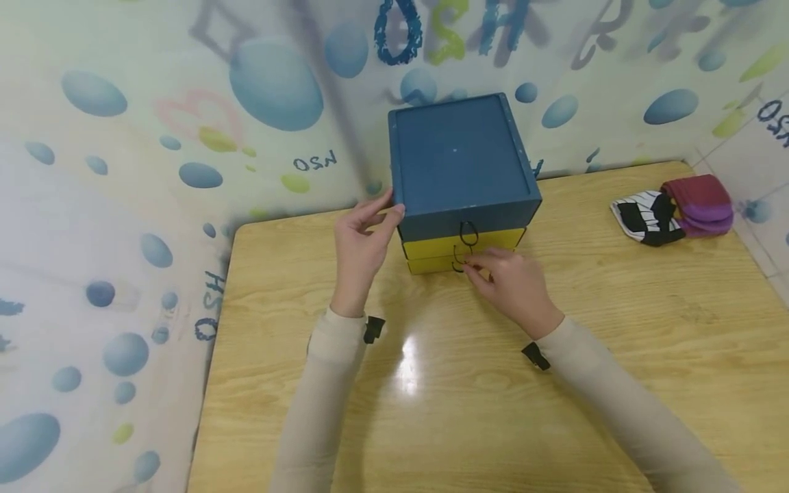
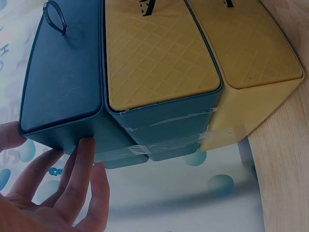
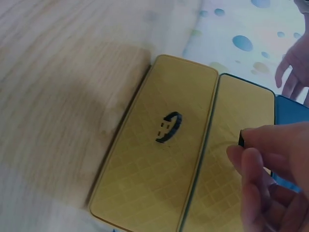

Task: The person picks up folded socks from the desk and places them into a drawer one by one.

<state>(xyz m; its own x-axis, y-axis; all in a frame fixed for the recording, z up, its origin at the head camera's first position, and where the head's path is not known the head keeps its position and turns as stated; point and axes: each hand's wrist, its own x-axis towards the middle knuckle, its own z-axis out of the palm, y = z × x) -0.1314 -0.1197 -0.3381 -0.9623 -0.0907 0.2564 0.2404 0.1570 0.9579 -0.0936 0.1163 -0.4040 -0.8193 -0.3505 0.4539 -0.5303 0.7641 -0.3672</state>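
Observation:
A three-tier drawer box stands against the wall, with a blue top drawer [image 1: 465,157] and yellow middle drawer [image 2: 159,53] and bottom drawer [image 3: 154,159] fronts. Each front carries a black loop handle. My right hand [image 1: 514,284] pinches the middle drawer's handle [image 3: 241,138] between thumb and fingertips. At the blue tier's left front corner rests my left hand [image 1: 364,246], its fingers fairly straight along the side and its thumb at the edge. The bottom drawer's handle [image 3: 176,126] hangs untouched below. All drawer fronts look closed.
Folded cloth items, one black-and-white [image 1: 647,218] and one maroon and purple [image 1: 703,205], lie at the right back of the wooden table [image 1: 296,287]. A patterned wall [image 1: 185,123] runs behind the box. Clear tape [image 2: 169,145] crosses the box's left side.

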